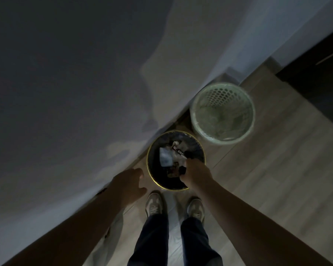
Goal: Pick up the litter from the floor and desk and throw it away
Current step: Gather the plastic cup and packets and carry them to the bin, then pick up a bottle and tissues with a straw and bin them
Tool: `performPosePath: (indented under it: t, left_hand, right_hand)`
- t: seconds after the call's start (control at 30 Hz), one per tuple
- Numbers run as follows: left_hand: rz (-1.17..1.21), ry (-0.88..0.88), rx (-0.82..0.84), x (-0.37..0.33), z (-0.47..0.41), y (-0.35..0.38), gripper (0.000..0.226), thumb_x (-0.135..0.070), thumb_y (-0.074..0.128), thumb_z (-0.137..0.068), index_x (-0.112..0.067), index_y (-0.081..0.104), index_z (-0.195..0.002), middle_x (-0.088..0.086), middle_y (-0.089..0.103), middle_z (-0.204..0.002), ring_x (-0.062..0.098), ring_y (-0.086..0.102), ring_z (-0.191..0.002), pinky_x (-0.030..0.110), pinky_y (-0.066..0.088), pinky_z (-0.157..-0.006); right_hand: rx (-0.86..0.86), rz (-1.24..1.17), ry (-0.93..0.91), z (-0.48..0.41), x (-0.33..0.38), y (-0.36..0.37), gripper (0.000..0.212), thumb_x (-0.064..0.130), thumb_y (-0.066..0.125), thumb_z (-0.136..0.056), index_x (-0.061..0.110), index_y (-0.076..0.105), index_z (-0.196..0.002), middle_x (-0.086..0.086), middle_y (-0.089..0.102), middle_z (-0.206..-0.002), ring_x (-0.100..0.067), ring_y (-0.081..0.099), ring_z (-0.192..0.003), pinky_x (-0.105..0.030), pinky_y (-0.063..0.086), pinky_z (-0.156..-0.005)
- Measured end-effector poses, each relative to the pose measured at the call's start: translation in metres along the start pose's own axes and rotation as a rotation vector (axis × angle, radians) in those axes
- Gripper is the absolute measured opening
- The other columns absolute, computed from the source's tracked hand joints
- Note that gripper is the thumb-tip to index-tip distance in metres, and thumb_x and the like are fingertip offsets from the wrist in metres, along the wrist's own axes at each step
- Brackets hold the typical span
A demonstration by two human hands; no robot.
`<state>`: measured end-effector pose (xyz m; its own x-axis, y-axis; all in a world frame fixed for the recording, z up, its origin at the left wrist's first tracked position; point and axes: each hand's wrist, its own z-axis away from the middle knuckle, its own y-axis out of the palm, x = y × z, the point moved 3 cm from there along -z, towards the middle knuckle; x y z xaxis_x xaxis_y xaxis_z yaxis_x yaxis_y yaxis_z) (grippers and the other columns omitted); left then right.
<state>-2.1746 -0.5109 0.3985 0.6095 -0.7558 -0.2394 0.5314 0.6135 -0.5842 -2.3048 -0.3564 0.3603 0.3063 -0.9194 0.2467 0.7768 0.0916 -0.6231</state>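
Two bins (198,148) (222,112) stand on wood floor (267,169) beside a wall (65,93).

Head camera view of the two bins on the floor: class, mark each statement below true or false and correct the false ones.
1. The right hand is over the dark bin. True.
2. The dark bin is empty. False: litter lies inside it.
3. The pale bin has a perforated wall. True.
4. The left hand is inside the pale bin. False: it hangs beside the dark bin, fingers spread and holding nothing.
5. The person is barefoot. False: they wear light shoes.
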Motion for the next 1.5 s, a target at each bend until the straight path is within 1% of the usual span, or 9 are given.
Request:
performPosePath:
  t: [0.3, 0.4, 0.53, 0.6, 0.67, 0.77, 0.97, 1.2, 1.5]
  left_hand:
    - [-0.059, 0.049, -0.039, -0.027, 0.079, -0.067, 0.050, -0.040, 0.060, -0.087, -0.021, 0.046, -0.131, -0.001, 0.054, -0.126, 0.016, 0.053, -0.114, 0.026, 0.043, -0.092]
    - [-0.052, 0.055, -0.107, -0.046, 0.127, -0.107, 0.054, -0.045, 0.056, -0.087, -0.022, 0.042, -0.134, -0.001, 0.052, -0.128, 0.016, 0.051, -0.117, 0.026, 0.041, -0.095]
    - [0.034, 0.052, -0.250, -0.077, 0.204, -0.158, 0.082, -0.067, 0.034, -0.060, -0.022, 0.050, -0.127, -0.003, 0.058, -0.119, 0.015, 0.056, -0.110, 0.021, 0.040, -0.088]
    - [0.064, 0.066, -0.392, -0.089, 0.239, -0.178, 0.072, -0.064, 0.046, -0.067, -0.020, 0.058, -0.122, -0.003, 0.063, -0.112, 0.016, 0.061, -0.103, 0.020, 0.041, -0.084]
    - [0.049, 0.035, -0.435, -0.105, 0.280, -0.195, 0.052, -0.048, 0.062, -0.082, -0.025, 0.053, -0.127, -0.007, 0.059, -0.119, 0.010, 0.057, -0.108, 0.017, 0.039, -0.088]
    - [0.047, 0.018, -0.544, -0.123, 0.333, -0.218, 0.050, -0.045, 0.062, -0.086, -0.030, 0.047, -0.131, -0.012, 0.055, -0.123, 0.005, 0.053, -0.110, 0.014, 0.037, -0.090]
    - [0.075, -0.051, -0.801, -0.136, 0.445, -0.234, 0.048, -0.047, 0.061, -0.086, -0.031, 0.048, -0.130, -0.013, 0.056, -0.123, 0.005, 0.054, -0.108, 0.019, 0.043, -0.093]
    - [0.125, -0.309, -1.022, -0.094, 0.580, -0.191, 0.047, -0.051, 0.059, -0.086, -0.036, 0.048, -0.129, -0.018, 0.055, -0.122, 0.001, 0.054, -0.106, 0.012, 0.039, -0.084]
    - [0.315, -0.833, -1.135, -0.027, 0.789, -0.012, 0.043, -0.049, 0.061, -0.085, -0.037, 0.052, -0.125, -0.018, 0.056, -0.121, 0.003, 0.056, -0.107, 0.016, 0.042, -0.086]
  right_hand:
    - [-0.022, 0.198, -0.188, 0.094, 0.022, -0.086, 0.041, 0.023, 0.059, -0.088, 0.014, 0.050, -0.127, -0.007, 0.055, -0.123, -0.025, 0.056, -0.114, -0.030, 0.044, -0.089]
    - [-0.063, 0.220, -0.333, 0.141, 0.042, -0.133, 0.042, 0.022, 0.057, -0.089, 0.016, 0.050, -0.129, -0.004, 0.058, -0.125, -0.022, 0.054, -0.118, -0.028, 0.043, -0.090]
    - [-0.140, 0.278, -0.490, 0.200, 0.062, -0.201, 0.030, 0.026, 0.060, -0.084, 0.017, 0.058, -0.113, -0.004, 0.062, -0.113, -0.023, 0.058, -0.108, -0.028, 0.045, -0.082]
    - [-0.177, 0.300, -0.560, 0.229, 0.067, -0.234, 0.025, 0.029, 0.061, -0.083, 0.019, 0.058, -0.106, -0.003, 0.061, -0.105, -0.024, 0.059, -0.101, -0.028, 0.042, -0.077]
    - [-0.219, 0.311, -0.661, 0.263, 0.071, -0.267, 0.026, 0.031, 0.062, -0.084, 0.020, 0.058, -0.107, 0.000, 0.060, -0.103, -0.021, 0.058, -0.099, -0.029, 0.044, -0.080]
    - [-0.276, 0.348, -0.792, 0.317, 0.082, -0.310, 0.032, 0.036, 0.060, -0.088, 0.025, 0.055, -0.117, 0.006, 0.057, -0.110, -0.015, 0.056, -0.103, -0.024, 0.042, -0.082]
    - [-0.297, 0.458, -1.058, 0.417, 0.130, -0.356, 0.041, 0.036, 0.056, -0.092, 0.027, 0.050, -0.131, 0.008, 0.053, -0.121, -0.008, 0.052, -0.108, -0.019, 0.038, -0.087]
    - [-0.302, 0.541, -1.422, 0.529, 0.219, -0.316, 0.039, 0.038, 0.058, -0.090, 0.028, 0.053, -0.127, 0.012, 0.054, -0.122, -0.006, 0.053, -0.109, -0.021, 0.042, -0.090]
    - [-0.129, 0.724, -1.872, 0.699, 0.307, -0.137, 0.039, 0.041, 0.058, -0.087, 0.032, 0.054, -0.124, 0.013, 0.054, -0.115, -0.008, 0.055, -0.105, -0.022, 0.043, -0.089]
